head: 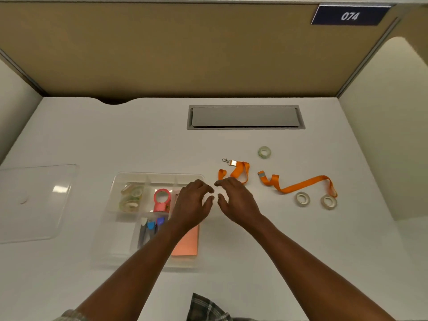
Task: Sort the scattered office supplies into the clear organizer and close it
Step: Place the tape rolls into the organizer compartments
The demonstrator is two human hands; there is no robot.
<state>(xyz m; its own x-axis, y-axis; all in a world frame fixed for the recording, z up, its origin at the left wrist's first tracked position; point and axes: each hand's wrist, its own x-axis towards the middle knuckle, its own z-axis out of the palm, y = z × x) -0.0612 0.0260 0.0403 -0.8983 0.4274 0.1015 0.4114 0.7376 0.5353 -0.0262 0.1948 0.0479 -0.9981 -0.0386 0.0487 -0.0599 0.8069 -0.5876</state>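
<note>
Clear organizer (120,179) is set left of centre near the counter's (139,140) front edge. Nothing is gripped: left hand (192,205) and right hand (238,202) are held at its right edge, fingers (205,187) loosely open.

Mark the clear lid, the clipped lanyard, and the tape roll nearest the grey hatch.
clear lid (39,205): head view, flat middle of the panel.
clipped lanyard (240,169): head view, orange strap near the clip.
tape roll (259,153): head view, left rim.

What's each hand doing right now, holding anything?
Left hand: open, fingers loosely curled, holding nothing, over the clear organizer.
Right hand: open, holding nothing, beside the orange lanyard with the clip.
</note>
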